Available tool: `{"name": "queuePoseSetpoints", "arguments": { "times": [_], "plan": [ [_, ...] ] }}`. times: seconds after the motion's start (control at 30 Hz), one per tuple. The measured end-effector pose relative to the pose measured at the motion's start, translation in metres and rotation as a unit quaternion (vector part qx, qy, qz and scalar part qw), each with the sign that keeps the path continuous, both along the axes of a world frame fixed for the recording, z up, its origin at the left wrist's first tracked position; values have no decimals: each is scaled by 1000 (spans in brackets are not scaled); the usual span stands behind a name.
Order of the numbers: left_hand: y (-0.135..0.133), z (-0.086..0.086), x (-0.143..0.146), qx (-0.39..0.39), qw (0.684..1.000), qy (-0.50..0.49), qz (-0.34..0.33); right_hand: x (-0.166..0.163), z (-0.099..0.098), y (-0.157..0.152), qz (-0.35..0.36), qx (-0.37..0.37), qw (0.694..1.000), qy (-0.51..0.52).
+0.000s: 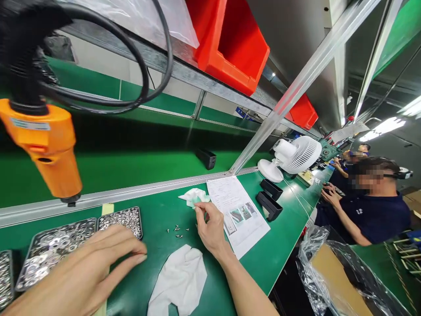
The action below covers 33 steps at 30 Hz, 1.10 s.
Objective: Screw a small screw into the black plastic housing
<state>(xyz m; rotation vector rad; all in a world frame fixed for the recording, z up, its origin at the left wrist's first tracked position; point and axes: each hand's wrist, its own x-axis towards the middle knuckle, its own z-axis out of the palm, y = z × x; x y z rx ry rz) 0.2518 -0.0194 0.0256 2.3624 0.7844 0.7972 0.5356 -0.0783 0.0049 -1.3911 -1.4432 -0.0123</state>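
Note:
My left hand [88, 272] hovers low at the front left, fingers drawn together and pointing right, beside black trays of metal washers [59, 245]; I see nothing in it. My right hand [210, 228] rests on the green bench, thumb and forefinger pinched on something too small to name, just below a crumpled white tissue [194, 196]. A few small screws [177, 231] lie loose on the bench between my hands. A white cloth [180, 281] lies near the front edge under my right forearm.
An orange powered screwdriver [49, 145] hangs at upper left on a black cable. A printed instruction sheet [238, 213], two black holders [269, 199] and a white fan [292, 158] lie to the right. Red bins [233, 44] sit on the overhead rack. Co-workers sit at right beside a plastic-lined carton [338, 276].

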Motion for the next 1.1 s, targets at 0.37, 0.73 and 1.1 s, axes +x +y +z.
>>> {"name": "queuePoseSetpoints", "arguments": {
  "times": [0.37, 0.73, 1.1],
  "plan": [
    [34, -5, 119, -30, 978, 187, -84, 16, -8, 5, -4, 57, 996, 72],
    [35, 0, 126, -23, 976, 188, -109, 15, 1, -1, 7, 61, 995, 76],
    [-14, 47, 21, -41, 995, -50, -78, 16, -5, -4, 40, 33, 997, 56]
  ]
}}
